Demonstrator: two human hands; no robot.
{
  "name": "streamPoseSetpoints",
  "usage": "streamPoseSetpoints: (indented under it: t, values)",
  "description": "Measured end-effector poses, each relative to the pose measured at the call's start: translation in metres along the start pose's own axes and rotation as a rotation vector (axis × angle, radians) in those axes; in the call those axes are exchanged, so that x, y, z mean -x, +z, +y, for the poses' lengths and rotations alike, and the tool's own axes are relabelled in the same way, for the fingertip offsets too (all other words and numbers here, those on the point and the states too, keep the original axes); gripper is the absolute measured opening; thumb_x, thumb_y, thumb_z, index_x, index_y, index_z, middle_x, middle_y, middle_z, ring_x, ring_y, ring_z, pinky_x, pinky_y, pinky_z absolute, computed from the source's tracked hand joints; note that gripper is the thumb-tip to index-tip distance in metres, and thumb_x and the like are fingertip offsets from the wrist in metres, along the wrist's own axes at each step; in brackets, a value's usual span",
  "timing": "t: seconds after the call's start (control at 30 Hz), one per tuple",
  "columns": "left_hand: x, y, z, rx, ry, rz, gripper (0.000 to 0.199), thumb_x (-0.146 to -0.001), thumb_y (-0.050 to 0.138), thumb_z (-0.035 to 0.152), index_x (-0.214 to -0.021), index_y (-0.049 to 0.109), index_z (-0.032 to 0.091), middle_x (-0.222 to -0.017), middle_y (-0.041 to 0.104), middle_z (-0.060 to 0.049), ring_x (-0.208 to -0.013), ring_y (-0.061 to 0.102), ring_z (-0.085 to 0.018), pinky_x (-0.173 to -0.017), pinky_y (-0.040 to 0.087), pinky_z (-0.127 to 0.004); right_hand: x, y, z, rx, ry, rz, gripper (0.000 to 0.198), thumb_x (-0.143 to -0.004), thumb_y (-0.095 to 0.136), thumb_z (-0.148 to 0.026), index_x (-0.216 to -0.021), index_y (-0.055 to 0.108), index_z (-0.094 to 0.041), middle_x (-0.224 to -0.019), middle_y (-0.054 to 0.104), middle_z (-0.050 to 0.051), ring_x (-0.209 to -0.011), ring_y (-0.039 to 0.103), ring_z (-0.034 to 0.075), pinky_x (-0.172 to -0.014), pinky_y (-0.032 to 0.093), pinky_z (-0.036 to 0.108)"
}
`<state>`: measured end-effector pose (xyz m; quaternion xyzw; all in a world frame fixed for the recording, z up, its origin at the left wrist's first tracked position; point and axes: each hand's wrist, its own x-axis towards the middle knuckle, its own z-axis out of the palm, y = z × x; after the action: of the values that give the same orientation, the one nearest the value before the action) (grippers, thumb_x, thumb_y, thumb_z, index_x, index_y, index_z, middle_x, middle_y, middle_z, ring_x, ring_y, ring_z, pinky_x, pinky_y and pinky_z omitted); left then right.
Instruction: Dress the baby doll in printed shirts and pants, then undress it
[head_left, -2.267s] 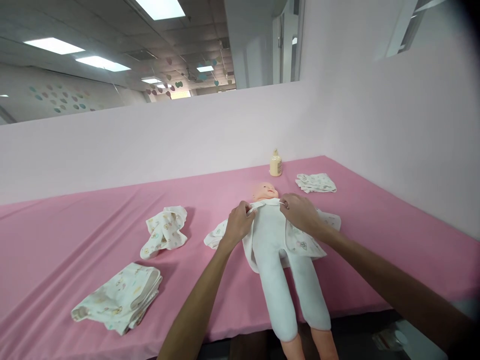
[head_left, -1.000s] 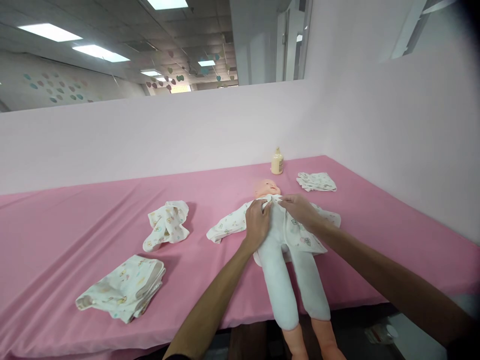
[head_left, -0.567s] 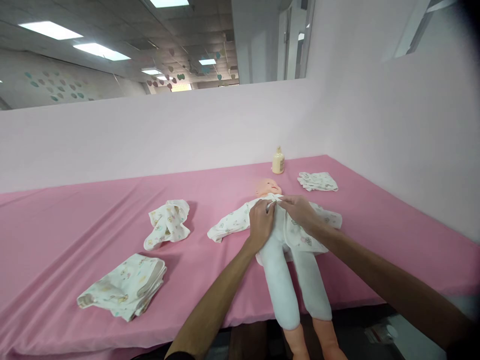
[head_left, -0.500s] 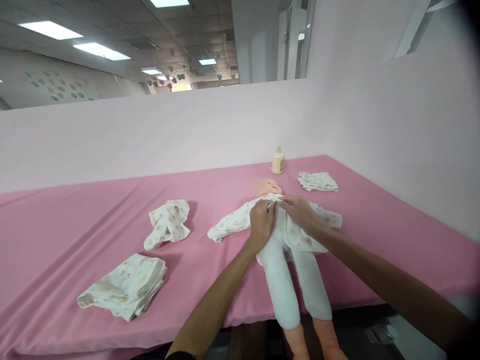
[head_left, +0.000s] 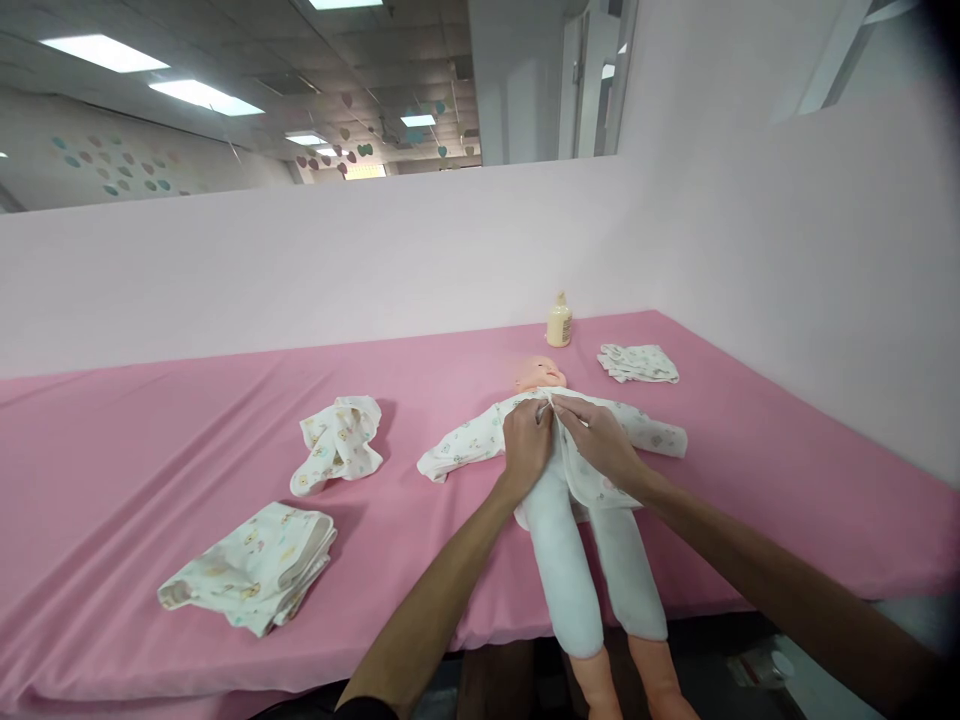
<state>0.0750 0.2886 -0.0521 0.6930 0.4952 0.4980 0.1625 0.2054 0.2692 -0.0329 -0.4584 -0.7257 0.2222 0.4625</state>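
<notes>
A baby doll lies on its back on the pink-covered table, its lower legs hanging past the front edge. It wears a white patterned baby shirt with the sleeves spread to both sides, and its body and legs are pale white cloth. At the chest, just below the chin, my left hand is closed on one front edge of the shirt. Right beside it my right hand pinches the shirt's other front edge. The fingertips almost meet, and they hide the exact bit of cloth or fastening between them.
A cream pump bottle stands behind the doll's head. One folded patterned cloth lies to its right. On the left are a crumpled patterned garment and a folded patterned cloth stack. White walls border the pink sheet.
My right hand has shifted slightly, its fingers now lower and closer to my left hand at the shirt's front. The view has moved a little; the other things stay put.
</notes>
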Motion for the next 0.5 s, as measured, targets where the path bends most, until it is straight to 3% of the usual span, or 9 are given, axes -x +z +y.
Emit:
streamPoseSetpoints:
  t: [0.1,0.2,0.37,0.5]
  values:
    - [0.0,-0.002,0.002,0.05,-0.066,-0.011,0.033,-0.094,0.043,0.024,-0.063,0.039,0.018,-0.064,0.051,0.001,-0.064,0.04,-0.013,-0.064,0.027,-0.028,0.001,0.005,0.008,0.037,-0.065,0.01,0.036,-0.1,0.04,-0.038,-0.105,0.072,-0.021,-0.109,0.073,0.008,-0.109,0.064,0.025,-0.094,0.051,0.038]
    - [0.0,-0.004,0.002,0.138,-0.113,-0.051,0.028,-0.092,0.044,0.024,-0.065,0.046,0.018,-0.066,0.054,0.001,-0.066,0.044,-0.013,-0.065,0.03,-0.027,0.003,0.012,0.019,0.136,-0.136,0.046,0.041,-0.099,0.039,-0.031,-0.127,0.067,-0.019,-0.131,0.067,0.012,-0.126,0.058,0.027,-0.109,0.045,0.046]
    - [-0.003,-0.007,-0.003,0.421,-0.226,-0.151,0.022,-0.086,0.049,0.025,-0.065,0.048,0.018,-0.063,0.044,0.004,-0.063,0.037,-0.011,-0.062,0.031,-0.024,0.005,0.019,0.029,0.239,-0.22,0.073,0.047,-0.097,0.039,-0.023,-0.138,0.061,-0.018,-0.138,0.063,0.012,-0.131,0.055,0.027,-0.113,0.044,0.051]
    - [-0.005,-0.01,-0.005,0.621,-0.37,-0.155,0.024,-0.084,0.055,0.029,-0.065,0.05,0.017,-0.062,0.043,0.004,-0.061,0.037,-0.01,-0.06,0.031,-0.024,0.004,0.019,0.029,0.258,-0.246,0.056,0.049,-0.095,0.038,-0.018,-0.14,0.06,-0.019,-0.14,0.061,0.011,-0.134,0.053,0.026,-0.114,0.044,0.049]
